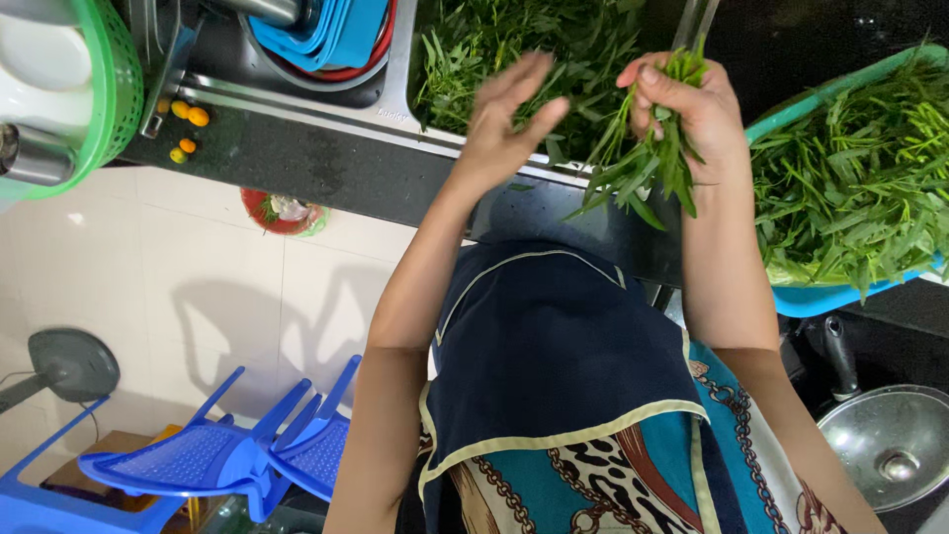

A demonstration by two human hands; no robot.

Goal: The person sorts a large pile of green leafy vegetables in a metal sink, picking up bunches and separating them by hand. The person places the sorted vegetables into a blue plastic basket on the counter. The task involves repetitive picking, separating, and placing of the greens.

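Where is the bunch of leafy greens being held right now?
In the head view, the bunch of leafy greens hangs from the right hand at upper right, between the sink of greens and the teal basket; the open left hand is beside it.

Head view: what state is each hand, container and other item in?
Left hand: open, fingers spread, holding nothing.
Right hand: shut on a bunch of greens.
Sink: full of greens.
Basket: heaped with greens.
Metal bowl: upright, empty.
Blue chairs: stacked on the floor.
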